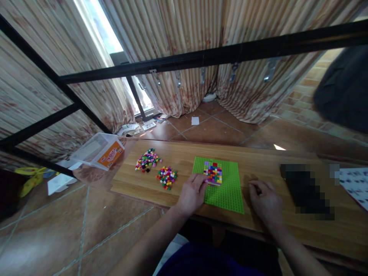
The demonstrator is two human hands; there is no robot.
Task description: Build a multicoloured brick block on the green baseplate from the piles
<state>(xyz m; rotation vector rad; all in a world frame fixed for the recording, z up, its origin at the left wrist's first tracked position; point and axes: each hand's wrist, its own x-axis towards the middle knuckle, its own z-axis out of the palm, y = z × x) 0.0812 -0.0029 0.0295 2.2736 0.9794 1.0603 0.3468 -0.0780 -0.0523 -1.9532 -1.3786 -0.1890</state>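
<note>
A green studded baseplate point(227, 197) lies on the wooden table. On its upper left part sits a roughly square, multicoloured block of small building bricks point(214, 174), with a lilac and a red brick at its far edge. My left hand point(193, 193) reaches over the plate's left edge, thumb and fingers pinched together at the near left corner of the block. A pinkish spot shows at the fingertips; what they hold is too small to tell. To the right of the plate, my right hand point(267, 201) rests on the table with its fingers curled shut, nothing visible in them.
Two heaps of loose bricks, one farther point(148, 159) and one nearer point(166, 177), lie on the left. A clear plastic box point(96, 149) with an orange label stands beyond them. A dark pixelated object point(306, 189) and a printed sheet point(355, 186) lie at right. A black metal bar point(201, 57) crosses beyond the table.
</note>
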